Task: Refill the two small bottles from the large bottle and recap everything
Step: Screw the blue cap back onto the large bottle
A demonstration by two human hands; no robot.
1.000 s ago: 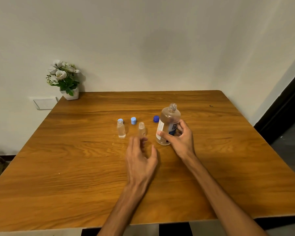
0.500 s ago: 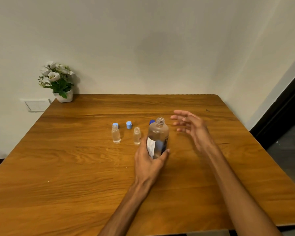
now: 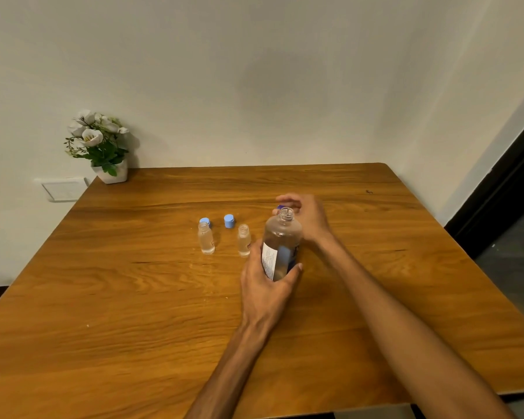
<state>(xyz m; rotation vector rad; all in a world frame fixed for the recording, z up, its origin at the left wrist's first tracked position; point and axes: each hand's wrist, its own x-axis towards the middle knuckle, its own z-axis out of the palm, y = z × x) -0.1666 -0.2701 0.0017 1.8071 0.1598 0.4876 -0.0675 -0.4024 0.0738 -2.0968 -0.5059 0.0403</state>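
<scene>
l hand (image 3: 265,287) grips lg bottle (image 3: 282,237) | r hand (image 3: 310,217) pinches blue cap (image 3: 280,207)

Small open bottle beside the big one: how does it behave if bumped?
Likely tips easily: the small bottle is tall, narrow, standing free. Uncapped, so it would probably spill. Once down, its round body may roll.

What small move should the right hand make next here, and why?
Probably pinch the dark blue cap and bring it onto the open neck of the large clear plastic bottle. The left hand grips that bottle, the right hand reaches behind it at the cap, and the left small clear bottle and right small clear bottle both seem to hold liquid.
</scene>
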